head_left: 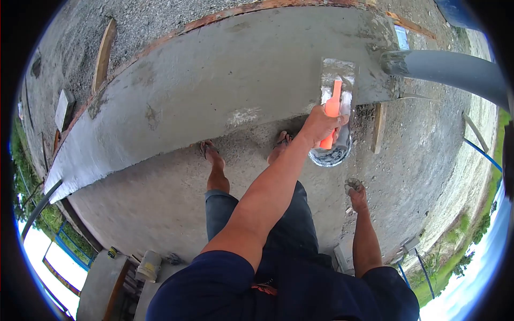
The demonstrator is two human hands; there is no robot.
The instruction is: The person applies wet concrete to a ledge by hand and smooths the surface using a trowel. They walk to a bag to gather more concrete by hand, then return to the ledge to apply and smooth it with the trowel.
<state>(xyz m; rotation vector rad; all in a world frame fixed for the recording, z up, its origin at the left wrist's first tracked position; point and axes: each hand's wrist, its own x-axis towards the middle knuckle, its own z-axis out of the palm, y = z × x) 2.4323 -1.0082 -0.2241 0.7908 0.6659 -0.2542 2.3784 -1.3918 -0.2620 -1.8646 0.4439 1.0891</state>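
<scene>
My left hand is wrapped round the orange handle of a plastering trowel. The trowel's flat, cement-smeared blade lies over the right part of a wet grey concrete strip. Just below that hand stands a round bucket with grey-smeared contents, partly hidden by hand and trowel. My right hand hangs lower right, apart from the bucket, its cement-coated fingers curled closed. Whether anything is inside them is hidden.
A thick grey pipe reaches the strip's right end. Wooden stakes and a board edge border the far side. My feet stand by the near edge. A container sits lower left, and gravel lies beyond.
</scene>
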